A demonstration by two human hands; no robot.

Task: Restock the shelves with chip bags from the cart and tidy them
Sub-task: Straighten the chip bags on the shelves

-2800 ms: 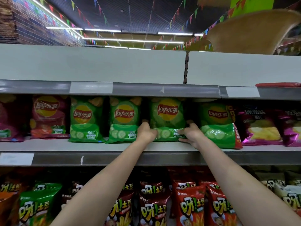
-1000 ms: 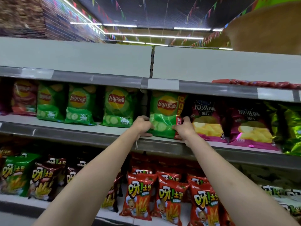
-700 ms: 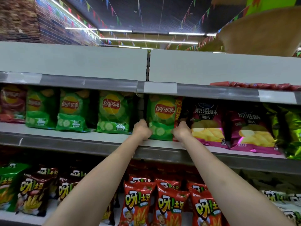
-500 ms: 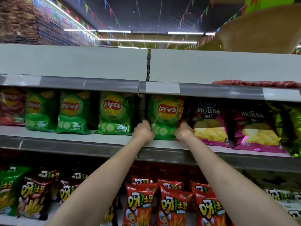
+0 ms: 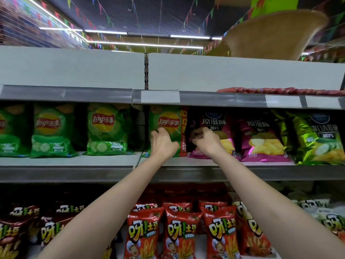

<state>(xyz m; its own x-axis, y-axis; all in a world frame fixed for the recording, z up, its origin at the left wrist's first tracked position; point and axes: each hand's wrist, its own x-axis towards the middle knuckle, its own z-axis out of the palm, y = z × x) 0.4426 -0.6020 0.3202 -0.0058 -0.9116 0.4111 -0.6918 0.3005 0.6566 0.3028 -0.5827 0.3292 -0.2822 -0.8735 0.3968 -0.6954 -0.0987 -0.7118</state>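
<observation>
Both bare arms raised to the middle shelf (image 5: 186, 172), hands apart but near each other. Left hand (image 5: 163, 142) laid against the front of a glossy green chip bag (image 5: 168, 118), fingers curved over its crinkled foil; whether gripping or only pressing, cannot tell. Right hand (image 5: 204, 141) just beside, fingers curled in front of a shiny purple chip bag (image 5: 214, 124); whether pinching its edge, cannot tell. Green bag upright, puffy, pillow-shaped, touching the purple one along a red side strip.

Left of the left hand: more green bags (image 5: 106, 129) of the same kind, standing in a loose row with gaps between. Right of the right hand: a second purple bag (image 5: 259, 135), then a metallic lime-green bag (image 5: 317, 139), tilted. Below both arms: red bags (image 5: 179, 234) with cartoon lettering, packed close, and dark brown ones (image 5: 16, 232) to the left.

Shelf boards pale and matte, edged with grey metal rails carrying blank white label strips (image 5: 160, 96). Above: dark ceiling, long tube lights (image 5: 145, 43), strings of small coloured flags (image 5: 104, 14).
</observation>
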